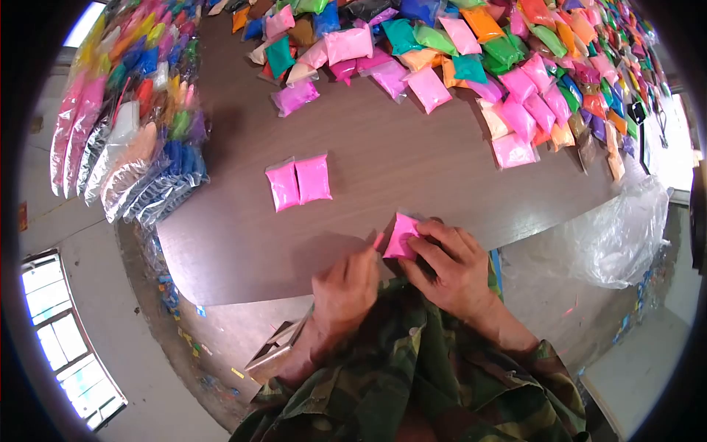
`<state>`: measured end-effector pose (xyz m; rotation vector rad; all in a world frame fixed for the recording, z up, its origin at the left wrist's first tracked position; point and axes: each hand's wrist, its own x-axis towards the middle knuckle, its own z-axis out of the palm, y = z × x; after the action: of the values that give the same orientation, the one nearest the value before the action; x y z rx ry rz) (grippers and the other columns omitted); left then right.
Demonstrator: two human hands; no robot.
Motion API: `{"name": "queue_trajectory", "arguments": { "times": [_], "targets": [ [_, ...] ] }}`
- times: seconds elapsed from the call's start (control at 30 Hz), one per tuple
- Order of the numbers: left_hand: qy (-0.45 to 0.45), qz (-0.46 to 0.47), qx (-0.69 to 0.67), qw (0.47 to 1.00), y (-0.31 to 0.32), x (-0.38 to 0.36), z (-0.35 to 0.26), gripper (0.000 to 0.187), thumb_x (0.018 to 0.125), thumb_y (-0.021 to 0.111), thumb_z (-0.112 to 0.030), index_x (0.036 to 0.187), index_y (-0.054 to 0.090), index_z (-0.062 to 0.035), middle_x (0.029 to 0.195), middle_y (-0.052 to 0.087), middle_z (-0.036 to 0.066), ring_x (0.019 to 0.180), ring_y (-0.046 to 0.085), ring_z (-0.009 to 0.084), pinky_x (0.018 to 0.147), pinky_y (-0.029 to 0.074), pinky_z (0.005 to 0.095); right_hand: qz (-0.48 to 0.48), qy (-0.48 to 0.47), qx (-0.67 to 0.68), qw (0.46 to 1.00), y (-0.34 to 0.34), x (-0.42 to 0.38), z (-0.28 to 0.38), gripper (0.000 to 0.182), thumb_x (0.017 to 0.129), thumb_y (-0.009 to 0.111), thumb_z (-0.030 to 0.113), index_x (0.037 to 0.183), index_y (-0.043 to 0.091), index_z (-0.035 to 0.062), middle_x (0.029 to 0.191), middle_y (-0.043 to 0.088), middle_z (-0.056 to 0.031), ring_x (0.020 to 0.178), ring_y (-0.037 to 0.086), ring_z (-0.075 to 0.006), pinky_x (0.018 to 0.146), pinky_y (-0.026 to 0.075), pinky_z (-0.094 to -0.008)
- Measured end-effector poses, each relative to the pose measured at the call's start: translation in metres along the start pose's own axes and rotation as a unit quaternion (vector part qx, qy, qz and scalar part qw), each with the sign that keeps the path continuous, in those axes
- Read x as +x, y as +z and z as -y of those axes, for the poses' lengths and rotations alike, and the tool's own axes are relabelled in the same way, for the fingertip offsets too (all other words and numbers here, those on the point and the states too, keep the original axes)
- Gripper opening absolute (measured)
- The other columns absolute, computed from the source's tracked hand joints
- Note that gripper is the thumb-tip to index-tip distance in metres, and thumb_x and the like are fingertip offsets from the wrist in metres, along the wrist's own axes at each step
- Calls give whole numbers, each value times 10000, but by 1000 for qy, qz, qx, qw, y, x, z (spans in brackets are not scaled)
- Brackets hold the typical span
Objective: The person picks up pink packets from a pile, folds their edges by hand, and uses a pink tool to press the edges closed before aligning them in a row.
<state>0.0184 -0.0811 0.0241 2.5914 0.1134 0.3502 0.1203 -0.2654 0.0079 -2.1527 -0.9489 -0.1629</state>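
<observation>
Near the front edge of the table, my right hand (pixel 455 269) grips a small pink packet (pixel 400 237) in clear plastic, fingers pressed on its right side. Just left of it, my left hand (pixel 345 283) is closed around a thin object with a pinkish-red tip (pixel 378 240); most of that object is hidden in the fingers, so its kind cannot be made out. The tip is close to the packet's left side. Farther back lie two more pink packets, a left one (pixel 283 186) and a right one (pixel 314 178), side by side.
Many coloured packets (pixel 427 88) are heaped along the far side of the brown table (pixel 236 243). Bundles of long plastic-wrapped packets (pixel 121 140) lie at the left. A crumpled clear plastic bag (pixel 626 236) is at the right. Below the left edge stands a box (pixel 276 346).
</observation>
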Motion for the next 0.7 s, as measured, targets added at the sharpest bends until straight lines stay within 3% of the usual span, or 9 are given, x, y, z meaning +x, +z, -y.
{"name": "queue_trajectory", "arguments": {
  "times": [0.07,0.17,0.43,0.53,0.63,0.7],
  "targets": [
    [-41,-29,-9,999,2,1,11,174,897,766,22,1026,686,-64,825,688,103,661,700,292,561,543,398,2,0,1,1000,0,2,0,336,793,899,210,1082,770,98,1237,681,-63,927,702,-262,759,569,-390],
    [-3,-28,-66,997,-5,-1,-10,191,892,775,6,1044,684,-64,828,689,104,666,705,290,561,546,404,0,4,6,1000,0,1,1,335,795,897,210,1084,771,96,1223,681,-57,932,699,-260,760,569,-392],
    [-9,-28,27,999,13,-13,3,180,889,782,-1,1021,672,-57,800,676,94,608,678,282,535,544,411,3,18,6,1000,-1,4,4,318,797,891,204,1068,770,90,1189,681,-59,944,698,-267,763,569,-403],
    [-47,-38,5,998,4,-12,8,179,891,783,4,1018,672,-56,804,679,98,605,681,289,532,546,416,-2,23,12,1000,1,2,3,306,799,889,206,1058,769,94,1178,680,-60,949,700,-271,765,569,-406],
    [20,-49,-33,998,6,-13,-11,185,889,785,14,1018,673,-56,808,682,105,619,692,300,536,550,421,-1,23,11,1000,0,3,4,302,797,889,207,1053,770,101,1167,679,-57,952,701,-272,766,567,-406],
    [15,-38,-42,998,12,-11,-11,192,885,787,20,1021,672,-53,809,683,108,626,697,304,539,553,420,-4,22,12,1000,1,2,4,304,794,891,208,1054,770,105,1160,678,-52,953,701,-271,765,566,-403]
  ]
}}
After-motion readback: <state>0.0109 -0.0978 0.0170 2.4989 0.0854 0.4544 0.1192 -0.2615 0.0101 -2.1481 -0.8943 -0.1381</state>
